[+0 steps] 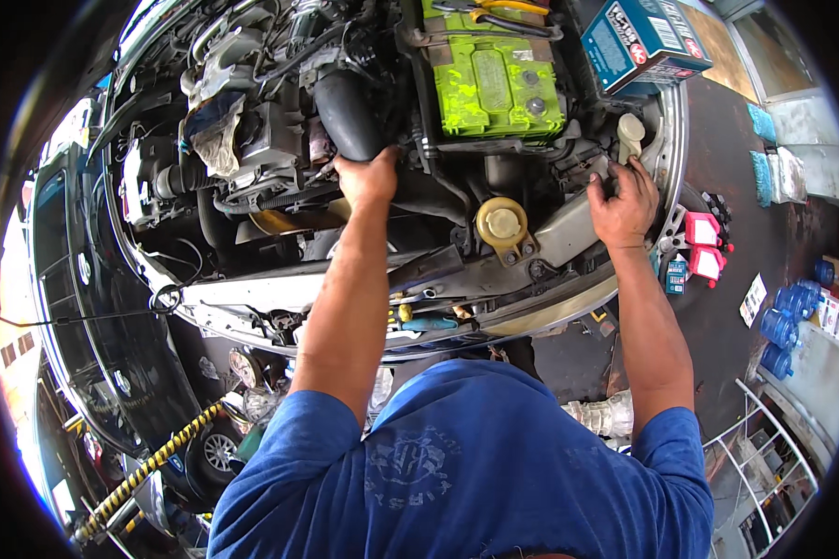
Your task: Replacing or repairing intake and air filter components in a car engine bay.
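Below us, largest to smallest:
Engine bay [280,140]: it fills the upper half of our view, hood open, packed with hoses and metal parts.
Front rail [494,279]: a pale metal edge curving across the middle, just under our hands.
Battery [499,84]: at 12 o'clock, its top splashed bright green, tools lying along its far edge.
Box [645,42]: blue and white carton at 1 o'clock, just beside the battery.
Hose [350,112]: thick black intake tube at 11 o'clock, running down toward our left hand.
Rag [216,140]: crumpled grey cloth at 10 o'clock, lying on the engine, well apart from both hands.
Left hand [368,177]: near centre, fingers curled over the hose's lower end, gripping it.
Right hand [622,200]: at 2 o'clock, closed around a small part at the bay's right edge; we cannot tell what it holds.
Cap [502,222]: round yellowish reservoir lid between our hands, nearer the right one, untouched.
Bottle [630,132]: small whitish neck just above our right hand's fingers.
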A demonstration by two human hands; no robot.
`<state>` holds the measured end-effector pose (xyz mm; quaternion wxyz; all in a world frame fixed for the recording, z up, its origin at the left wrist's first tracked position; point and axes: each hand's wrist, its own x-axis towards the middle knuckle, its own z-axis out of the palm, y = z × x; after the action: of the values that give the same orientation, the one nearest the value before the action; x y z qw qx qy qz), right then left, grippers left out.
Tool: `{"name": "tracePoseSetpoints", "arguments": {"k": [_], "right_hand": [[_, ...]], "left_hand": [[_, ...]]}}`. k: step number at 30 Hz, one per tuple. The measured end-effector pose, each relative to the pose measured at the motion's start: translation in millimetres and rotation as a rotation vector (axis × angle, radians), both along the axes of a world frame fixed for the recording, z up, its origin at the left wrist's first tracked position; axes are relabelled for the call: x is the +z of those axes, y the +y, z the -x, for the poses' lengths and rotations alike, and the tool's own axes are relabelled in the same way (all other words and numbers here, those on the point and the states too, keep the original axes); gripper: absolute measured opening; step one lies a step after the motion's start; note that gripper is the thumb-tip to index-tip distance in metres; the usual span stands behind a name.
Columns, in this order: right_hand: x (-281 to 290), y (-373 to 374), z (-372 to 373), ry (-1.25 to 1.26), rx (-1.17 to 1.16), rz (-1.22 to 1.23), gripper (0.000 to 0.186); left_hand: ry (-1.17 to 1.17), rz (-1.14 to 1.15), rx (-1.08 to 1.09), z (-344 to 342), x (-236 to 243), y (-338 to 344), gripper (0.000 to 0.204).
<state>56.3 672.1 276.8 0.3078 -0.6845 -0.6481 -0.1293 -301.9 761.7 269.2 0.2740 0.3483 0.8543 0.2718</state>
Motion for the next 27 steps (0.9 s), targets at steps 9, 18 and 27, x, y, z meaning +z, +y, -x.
{"name": "tracePoseSetpoints", "arguments": {"k": [9, 18, 27], "right_hand": [[2.4, 2.4, -6.7, -0.1, 0.063, 0.054, 0.032], [5.4, 3.2, -1.7, -0.157, 0.052, 0.095, 0.031], [9.0, 2.5, 2.3, -0.139, 0.023, 0.055, 0.03]], "left_hand": [[-0.292, -0.215, -0.144, 21.7, -9.9, -1.9, 0.103], [-0.098, 0.029, 0.006, -2.0, 26.3, -3.0, 0.09], [-0.171, 0.02, -0.14, 15.7, 17.9, 0.8, 0.104]]}}
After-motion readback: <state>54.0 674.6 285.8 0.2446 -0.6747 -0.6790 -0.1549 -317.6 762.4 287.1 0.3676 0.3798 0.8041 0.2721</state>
